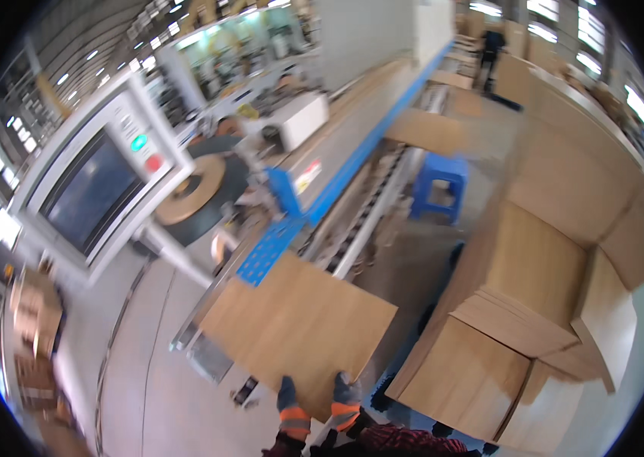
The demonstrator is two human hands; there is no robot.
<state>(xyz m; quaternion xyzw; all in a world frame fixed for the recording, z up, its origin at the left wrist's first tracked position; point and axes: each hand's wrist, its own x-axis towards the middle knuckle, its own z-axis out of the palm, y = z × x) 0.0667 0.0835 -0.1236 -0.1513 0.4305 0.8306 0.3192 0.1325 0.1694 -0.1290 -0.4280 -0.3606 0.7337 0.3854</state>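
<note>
A square wood-grain panel [303,316] lies tilted in front of me, its far edge at a blue perforated plate [261,251] on the machine's infeed end. My left hand [290,407], in a grey and orange glove, is closed on the panel's near edge. Close to the near right corner, my right hand [346,396] in a matching glove grips the same panel. The undersides of both hands are hidden by the board.
To the right stand stacks of wood-grain panels [466,365]. A control screen [97,186] on an arm is at left. The long machine with a blue rail [371,141] and a chain conveyor [379,194] runs away from me. A blue stool [441,183] stands beside it; a person [492,49] is far off.
</note>
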